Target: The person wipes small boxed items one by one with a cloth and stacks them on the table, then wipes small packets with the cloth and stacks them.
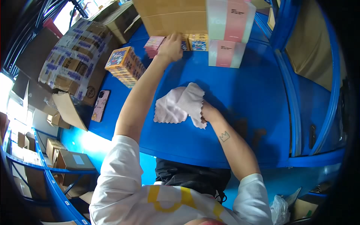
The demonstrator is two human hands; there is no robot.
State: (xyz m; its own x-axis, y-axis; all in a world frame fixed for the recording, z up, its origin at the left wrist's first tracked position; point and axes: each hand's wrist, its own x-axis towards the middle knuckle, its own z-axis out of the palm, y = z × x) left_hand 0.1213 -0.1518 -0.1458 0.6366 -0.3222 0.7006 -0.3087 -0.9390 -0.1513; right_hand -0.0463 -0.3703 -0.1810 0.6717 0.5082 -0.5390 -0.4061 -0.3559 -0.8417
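My left hand (171, 48) reaches to the back of the blue table. Its fingers curl down between a stack of pink packs (153, 45) and small orange boxes (198, 42) with cartoon pictures; what lies under the fingers is hidden. Near the middle of the table, my right hand (208, 111) is closed on a pale pink cloth (173, 105) with a zigzag edge. The cloth drapes over most of its fingers. Nearer the left side stands a taller stack of orange cartoon boxes (125, 65).
A large taped carton (77, 62) stands at the left, with a phone (100, 106) beside it. Brown cardboard (172, 18) rises behind the small boxes. Pink and white boxes (226, 53) are stacked at the back right, beside a blue metal frame (288, 86).
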